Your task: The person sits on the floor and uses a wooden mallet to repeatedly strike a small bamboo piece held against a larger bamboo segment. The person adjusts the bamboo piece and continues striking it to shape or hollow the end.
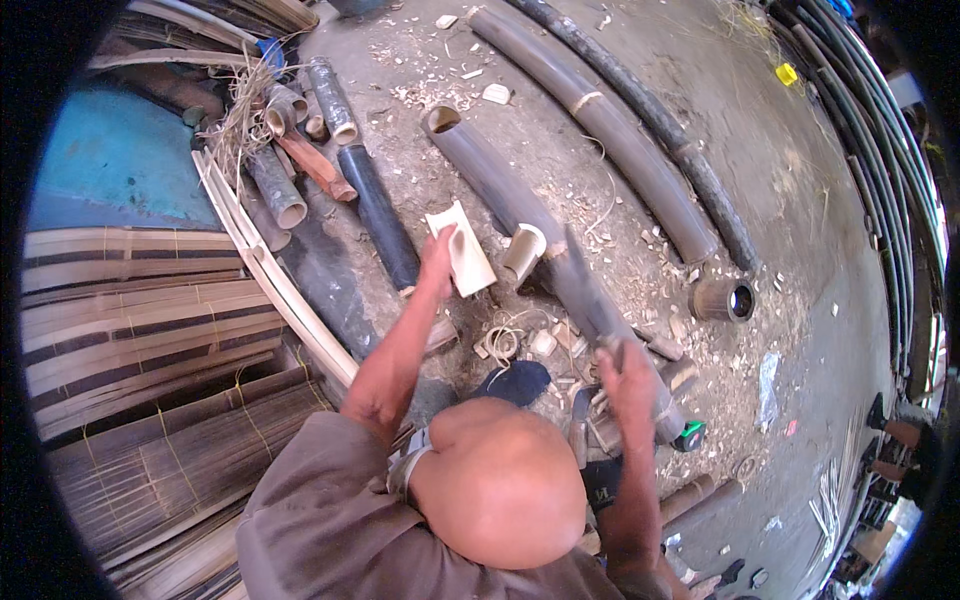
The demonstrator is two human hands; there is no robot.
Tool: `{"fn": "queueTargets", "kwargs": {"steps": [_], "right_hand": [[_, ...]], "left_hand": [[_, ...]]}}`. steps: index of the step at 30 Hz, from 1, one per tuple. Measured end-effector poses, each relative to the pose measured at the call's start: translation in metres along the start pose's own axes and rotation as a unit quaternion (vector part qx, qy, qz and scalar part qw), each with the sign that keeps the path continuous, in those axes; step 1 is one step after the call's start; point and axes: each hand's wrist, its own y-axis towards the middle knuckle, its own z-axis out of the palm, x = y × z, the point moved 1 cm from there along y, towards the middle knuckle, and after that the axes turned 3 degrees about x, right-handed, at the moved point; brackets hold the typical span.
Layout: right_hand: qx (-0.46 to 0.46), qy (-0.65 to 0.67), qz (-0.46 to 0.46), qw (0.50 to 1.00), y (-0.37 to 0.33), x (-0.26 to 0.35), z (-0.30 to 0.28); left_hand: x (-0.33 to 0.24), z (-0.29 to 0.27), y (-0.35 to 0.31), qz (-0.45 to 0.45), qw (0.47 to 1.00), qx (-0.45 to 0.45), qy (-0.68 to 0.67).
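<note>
My left hand [437, 265] is closed on the edge of a pale split bamboo piece [473, 262], curved like a trough and tilted above the ground. To the right, my right hand [630, 385] is closed round the handle end of a long knife; its grey blade [583, 285] is smeared by motion and points away from me, over a thick bamboo pole [490, 175]. Between the hands, a short, pale, curved bamboo piece [523, 250] leans against that pole. The pole's far end is open and hollow, while its near part passes behind my right hand.
Long bamboo poles [600, 115] lie beyond, near a short bamboo tube [715, 300]. Cut tubes [280, 190] and a dark tube [378, 215] lie at left beside woven bamboo panels [150, 310]. A green tape measure [690, 436] sits near my right forearm. Shavings litter the ground.
</note>
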Motion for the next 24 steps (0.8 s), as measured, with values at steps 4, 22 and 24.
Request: {"fn": "queueTargets", "kwargs": {"steps": [4,22,24], "right_hand": [[0.016,-0.12,0.06,0.991,0.041,-0.051,-0.024],[-0.008,-0.045,0.041,0.998,0.046,-0.077,0.025],[0.034,-0.06,0.021,0.997,0.038,-0.047,0.025]], "left_hand": [[-0.04,0.002,0.009,-0.115,0.981,0.11,-0.108],[-0.044,0.064,-0.045,0.365,0.785,0.117,0.487],[-0.018,0.063,-0.064,0.363,0.795,0.164,0.458]]}}
